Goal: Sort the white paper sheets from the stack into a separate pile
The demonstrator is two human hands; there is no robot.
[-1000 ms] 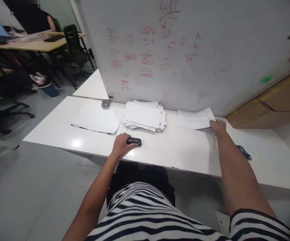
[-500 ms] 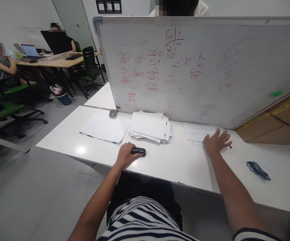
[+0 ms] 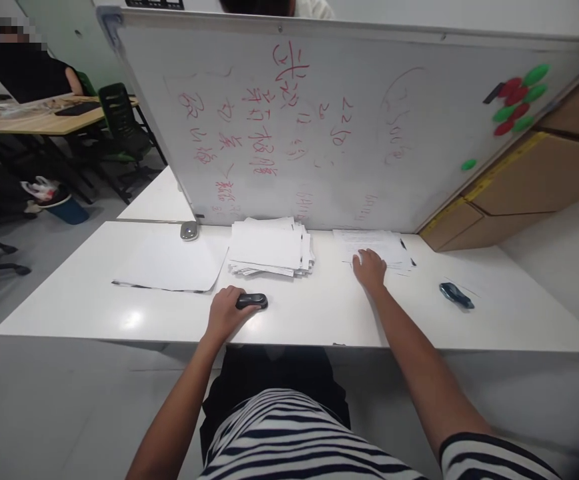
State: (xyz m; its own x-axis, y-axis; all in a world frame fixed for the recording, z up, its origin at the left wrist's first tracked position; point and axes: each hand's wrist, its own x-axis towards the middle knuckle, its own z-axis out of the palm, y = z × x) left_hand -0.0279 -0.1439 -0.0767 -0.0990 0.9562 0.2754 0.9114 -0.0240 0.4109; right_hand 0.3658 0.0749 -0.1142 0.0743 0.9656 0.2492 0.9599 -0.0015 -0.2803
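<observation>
Table [image 3: 319, 320]: right hand [image 3: 369, 269] flat on sheet [image 3: 390, 243]

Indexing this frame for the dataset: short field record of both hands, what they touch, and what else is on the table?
left hand: fingers curled on small black device, which rests on the table
right hand: flat, palm down on printed sheets
centre: paper stack, edges uneven
left side: loose white sheets; small silver object behind them
right side: dark blue object, apart from both hands
surface: white table
backdrop: whiteboard with red writing; red and green magnets
</observation>
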